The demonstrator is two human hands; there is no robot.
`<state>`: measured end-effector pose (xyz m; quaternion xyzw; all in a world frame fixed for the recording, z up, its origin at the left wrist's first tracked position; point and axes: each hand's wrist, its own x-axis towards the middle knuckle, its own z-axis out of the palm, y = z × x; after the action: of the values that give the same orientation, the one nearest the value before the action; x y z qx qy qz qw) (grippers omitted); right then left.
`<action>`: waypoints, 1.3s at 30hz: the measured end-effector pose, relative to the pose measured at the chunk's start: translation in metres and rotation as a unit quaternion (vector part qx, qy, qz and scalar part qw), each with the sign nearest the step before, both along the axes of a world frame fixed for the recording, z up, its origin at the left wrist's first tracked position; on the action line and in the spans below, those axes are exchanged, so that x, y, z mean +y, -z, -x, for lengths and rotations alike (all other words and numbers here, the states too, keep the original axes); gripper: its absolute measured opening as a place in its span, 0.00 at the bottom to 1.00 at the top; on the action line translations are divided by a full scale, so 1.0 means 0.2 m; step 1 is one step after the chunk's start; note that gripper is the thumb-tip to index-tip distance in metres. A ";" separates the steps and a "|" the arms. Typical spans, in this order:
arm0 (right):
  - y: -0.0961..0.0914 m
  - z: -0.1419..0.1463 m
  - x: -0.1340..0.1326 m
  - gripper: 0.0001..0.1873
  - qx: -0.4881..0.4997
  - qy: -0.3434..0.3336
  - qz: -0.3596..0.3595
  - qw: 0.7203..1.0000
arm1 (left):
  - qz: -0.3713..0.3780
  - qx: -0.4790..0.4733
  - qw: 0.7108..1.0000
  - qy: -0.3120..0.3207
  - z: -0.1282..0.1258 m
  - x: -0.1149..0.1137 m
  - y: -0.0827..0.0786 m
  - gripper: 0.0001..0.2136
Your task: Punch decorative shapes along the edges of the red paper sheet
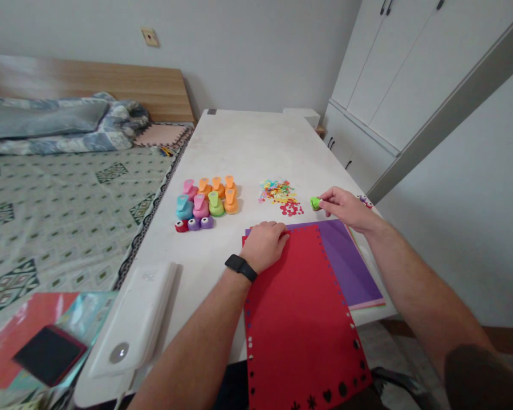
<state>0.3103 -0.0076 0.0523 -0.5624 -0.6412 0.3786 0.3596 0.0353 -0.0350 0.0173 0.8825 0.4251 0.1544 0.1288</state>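
step in hand judged to be punching the border of the red sheet (299, 313). right hand (340, 208) pinches the green punch (315, 203) just past the purple sheet (346, 262); left hand (265, 245), fingers curled, rests on the red sheet's far end, grip undetermined. next move calls for squaring punch to border. white table (239, 142) bears paper bits (277, 192) and grouped punches (200, 206); bed (72, 228) at left, cupboard (380, 74) at right.
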 end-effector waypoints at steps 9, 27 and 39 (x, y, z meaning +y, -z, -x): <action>0.08 0.04 -0.06 0.28 0.140 -0.050 0.072 0.986 | 0.002 0.002 1.000 -0.002 -0.01 0.00 -0.01 0.11; 0.17 0.00 -0.07 0.24 0.090 -0.114 0.090 0.985 | -0.020 0.007 1.000 -0.006 0.00 -0.01 -0.01 0.11; 0.11 0.03 -0.10 0.24 0.120 -0.100 0.089 0.984 | -0.013 0.011 1.000 -0.013 0.00 -0.01 -0.02 0.11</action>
<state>0.3038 -0.0273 0.0298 -0.4756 -0.6099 0.5328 0.3434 0.0358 -0.0364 0.0219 0.8800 0.4362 0.1524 0.1104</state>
